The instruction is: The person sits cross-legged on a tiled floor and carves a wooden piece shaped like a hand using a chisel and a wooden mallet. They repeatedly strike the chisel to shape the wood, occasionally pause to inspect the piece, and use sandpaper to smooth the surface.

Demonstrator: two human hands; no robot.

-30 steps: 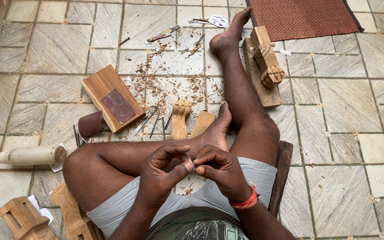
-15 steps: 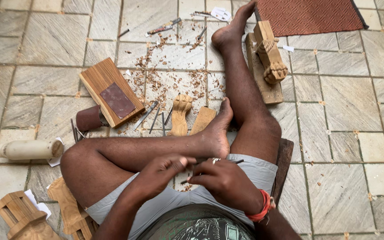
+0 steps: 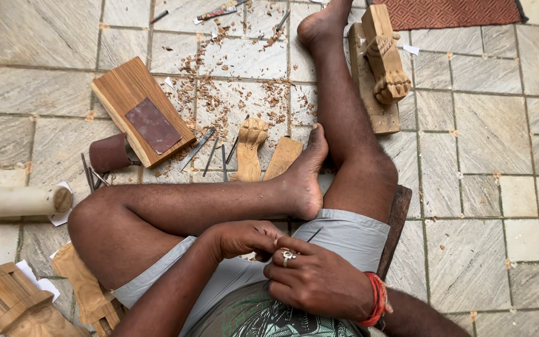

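L hand [image 3: 241, 239] & R hand [image 3: 316, 281] meet over lap, both pinched shut on a thin metal tool [image 3: 312, 235]. Grey stone-tile floor [image 3: 481, 187] w/ wood shavings [image 3: 219, 93], chisels [image 3: 198, 148], carved wooden leg [image 3: 249, 146]. Far: red mat [image 3: 450, 11].

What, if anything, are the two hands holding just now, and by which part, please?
The right hand and the left hand meet at the lap around a thin dark metal tool. Only its tip sticks out above the fingers, so the exact place of the hold cannot be told.
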